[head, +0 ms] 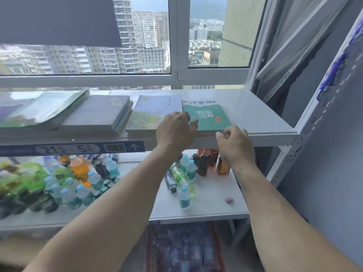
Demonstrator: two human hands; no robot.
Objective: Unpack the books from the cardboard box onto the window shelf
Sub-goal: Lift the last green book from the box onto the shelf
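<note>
Both hands, left hand [175,127] and right hand [234,143], hovered with loosely curled fingers holding nothing; the green book [206,117] overhung the window shelf [261,114] edge; a nudge might have tipped it onto the bottles [184,173].

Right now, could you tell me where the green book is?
In the head view, the green book lies flat on the window shelf, rightmost of the row, beside the blue book, with both hands at its front edge.
</note>
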